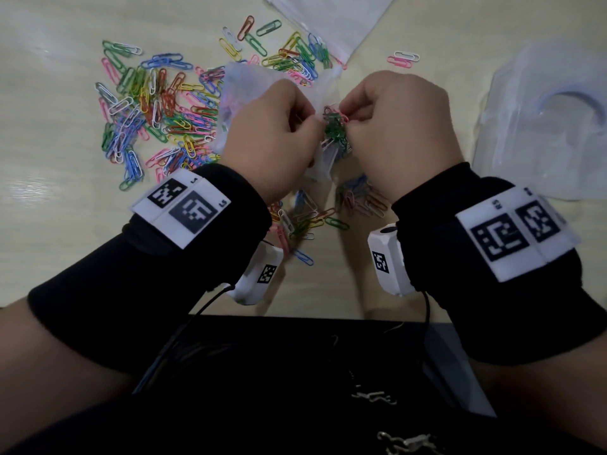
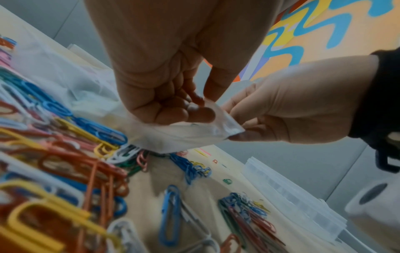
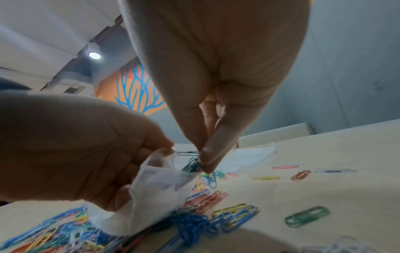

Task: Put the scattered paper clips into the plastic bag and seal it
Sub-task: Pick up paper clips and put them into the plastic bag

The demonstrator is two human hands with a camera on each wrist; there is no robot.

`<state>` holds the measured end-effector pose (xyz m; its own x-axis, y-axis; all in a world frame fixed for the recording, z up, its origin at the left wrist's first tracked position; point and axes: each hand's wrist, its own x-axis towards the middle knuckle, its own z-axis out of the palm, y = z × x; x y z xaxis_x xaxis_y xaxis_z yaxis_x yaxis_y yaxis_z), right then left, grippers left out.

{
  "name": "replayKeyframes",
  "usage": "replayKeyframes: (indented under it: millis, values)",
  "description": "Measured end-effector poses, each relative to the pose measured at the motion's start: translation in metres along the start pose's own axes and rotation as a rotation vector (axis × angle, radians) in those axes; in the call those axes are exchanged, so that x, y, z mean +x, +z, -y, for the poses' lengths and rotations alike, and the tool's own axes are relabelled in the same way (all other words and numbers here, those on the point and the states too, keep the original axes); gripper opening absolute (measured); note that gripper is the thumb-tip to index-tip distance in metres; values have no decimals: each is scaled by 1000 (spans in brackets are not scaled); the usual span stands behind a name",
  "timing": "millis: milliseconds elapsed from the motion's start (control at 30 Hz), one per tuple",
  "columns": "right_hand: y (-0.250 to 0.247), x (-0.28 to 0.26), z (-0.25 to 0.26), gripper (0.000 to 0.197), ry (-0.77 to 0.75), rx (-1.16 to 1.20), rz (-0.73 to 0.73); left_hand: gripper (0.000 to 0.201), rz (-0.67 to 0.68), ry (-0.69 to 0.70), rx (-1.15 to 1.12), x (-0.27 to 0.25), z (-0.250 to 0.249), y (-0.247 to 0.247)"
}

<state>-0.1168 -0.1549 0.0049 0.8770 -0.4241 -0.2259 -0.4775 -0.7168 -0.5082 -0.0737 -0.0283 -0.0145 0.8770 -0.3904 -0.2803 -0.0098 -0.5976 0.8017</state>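
Filling step in hand. The plastic bag [image 3: 151,193] is held above the table [image 1: 49,192], its mouth pinched by the left hand [image 1: 269,139]. A clip bunch [image 1: 335,126] is clamped between right hand [image 1: 394,126] fingertips [image 3: 207,154] at the mouth. Many paper clips [image 1: 157,110] lie scattered. Next, judged: release inside, mouth kept wide.

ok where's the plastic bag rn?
Head view, centre: the plastic bag is held off the table by the left hand, its mouth beside the right hand, right of the big clip pile.

Clips nearest cam blurred in left wrist view; plastic bag [image 1: 323,159] mouth hidden btwn hands in head view.
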Motion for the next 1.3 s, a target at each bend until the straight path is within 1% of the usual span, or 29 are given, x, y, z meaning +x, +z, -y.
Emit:
replayKeyframes:
  millis: [67, 167, 267, 300, 333, 367, 400, 467, 500, 533, 567, 667, 833, 900, 967, 1000, 1067, 1133, 1200, 1233, 1300]
  values:
    - [3, 0, 1, 18, -38, -23, 14, 9, 15, 7, -1, -1, 0, 0]
    - [7, -4, 4, 13, -69, 96, 23, 8, 38, 20, -21, -3, -1, 1]
    - [10, -3, -1, 12, -19, 244, -71, 5, 20, 12, -75, -2, -1, -1]
    - [9, -1, -5, 15, 6, 250, -100, 8, 16, 7, -89, -2, -1, -3]
    - [10, 2, -10, 19, 30, 245, -100, 11, 14, 7, -96, -2, 0, -4]
    - [12, 3, -14, 23, 54, 261, -62, 13, 13, 6, -101, -2, -1, -4]
    - [14, 4, -17, 28, 79, 309, 8, 13, 11, 6, -101, -3, -1, -5]
    - [20, 3, -17, 37, 133, 465, 171, 9, 6, 10, -88, -4, -1, -4]
    - [22, 2, -16, 38, 162, 549, 219, 6, 3, 12, -73, -4, -2, -4]
    - [24, 2, -14, 38, 189, 604, 226, 5, 0, 11, -55, -4, -1, -3]
    - [24, 3, -13, 35, 206, 611, 206, 5, -2, 9, -36, -3, -1, -3]
    - [21, 5, -13, 23, 187, 524, 122, 7, 0, 13, 16, -2, -1, -3]
    - [5, 2, -9, 14, 73, 408, -34, 8, -4, 17, 41, -3, -4, -3]
    - [2, -1, -2, 15, -1, 347, -26, 8, -4, 13, 26, -3, -5, -2]
    - [2, -4, 4, 26, -69, 305, 28, 10, -7, 12, 17, -4, -5, -3]
    - [3, -6, 5, 28, -101, 283, 45, 11, -11, 11, 14, -4, -6, -3]
    - [4, -6, 4, 25, -125, 255, 10, 9, -21, 10, 13, -5, -6, -3]
    - [3, 0, -5, 18, -101, 249, -96, 7, -20, 5, 7, -6, -6, -4]
    - [1, 12, -20, 19, -31, 155, -149, 9, -6, -9, -4, -7, -7, -6]
    - [1, 18, -29, 25, 25, 83, -139, 11, -2, -11, 2, -8, -7, -7]
    - [2, 31, -44, 39, 134, -22, -72, 11, 0, -12, 21, -9, -7, -9]
